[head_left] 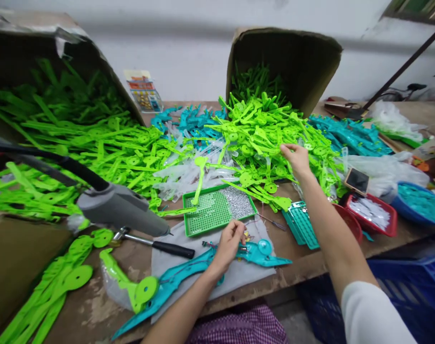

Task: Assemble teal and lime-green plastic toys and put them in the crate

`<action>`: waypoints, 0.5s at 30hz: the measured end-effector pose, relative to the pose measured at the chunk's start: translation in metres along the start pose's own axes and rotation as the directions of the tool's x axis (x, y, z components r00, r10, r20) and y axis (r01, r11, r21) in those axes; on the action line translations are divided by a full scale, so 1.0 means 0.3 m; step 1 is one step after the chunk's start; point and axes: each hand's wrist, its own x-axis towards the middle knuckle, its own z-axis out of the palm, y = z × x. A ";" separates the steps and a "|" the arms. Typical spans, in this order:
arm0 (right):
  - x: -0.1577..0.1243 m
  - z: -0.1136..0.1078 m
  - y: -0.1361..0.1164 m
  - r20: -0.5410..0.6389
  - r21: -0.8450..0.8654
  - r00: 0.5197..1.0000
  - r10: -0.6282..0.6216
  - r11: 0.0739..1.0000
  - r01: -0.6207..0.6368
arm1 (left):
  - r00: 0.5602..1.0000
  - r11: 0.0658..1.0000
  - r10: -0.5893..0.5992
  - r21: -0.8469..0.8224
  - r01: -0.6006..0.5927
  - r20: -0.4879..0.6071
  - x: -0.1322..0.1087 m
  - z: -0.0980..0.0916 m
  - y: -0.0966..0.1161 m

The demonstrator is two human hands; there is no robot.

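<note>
My left hand rests on a long teal plastic part lying on a grey cloth at the table's front, fingers pinched over something small I cannot make out. My right hand reaches into the pile of bright green plastic parts spilling from a tipped cardboard box, its fingers curled around one green piece. A green tray holding small silver screws lies between my two hands.
A second cardboard box at left spills more green parts. A grey power screwdriver hangs at left above a black-handled tool. Teal parts, plastic bags, a red tray, a blue bowl at right.
</note>
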 end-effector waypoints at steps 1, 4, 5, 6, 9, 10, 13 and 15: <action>-0.029 -0.022 0.007 -0.041 0.108 0.996 0.073 0.992 -0.068 | 1.000 1.000 -0.006 -0.003 0.006 0.006 -0.002 0.002 -0.001; -0.154 -0.071 -0.006 -0.098 0.297 0.978 0.184 0.943 -0.148 | 1.000 1.000 0.007 0.006 -0.007 -0.001 -0.002 0.001 -0.006; -0.214 -0.085 -0.020 -0.108 0.321 0.976 0.189 0.936 -0.146 | 1.000 1.000 0.021 0.008 -0.021 -0.011 0.001 -0.003 -0.008; -0.283 -0.099 -0.036 -0.123 0.328 0.973 0.196 0.933 -0.146 | 0.999 0.999 0.036 0.005 -0.036 -0.025 0.004 -0.007 -0.010; -0.539 -0.140 -0.084 -0.191 0.273 0.965 0.180 0.954 -0.124 | 0.995 0.996 0.076 -0.040 -0.079 -0.066 0.017 -0.018 -0.013; -0.634 -0.154 -0.097 -0.206 0.237 0.963 0.176 0.963 -0.125 | 0.993 0.994 0.089 -0.055 -0.094 -0.082 0.020 -0.020 -0.012; -0.913 -0.194 -0.123 -0.140 0.160 0.966 0.218 0.968 -0.195 | 0.985 0.988 0.117 -0.083 -0.128 -0.123 0.026 -0.018 -0.005; -1.073 -0.222 -0.129 -0.037 0.150 0.959 0.281 0.950 -0.273 | 0.983 0.987 0.122 -0.089 -0.135 -0.135 0.026 -0.013 0.002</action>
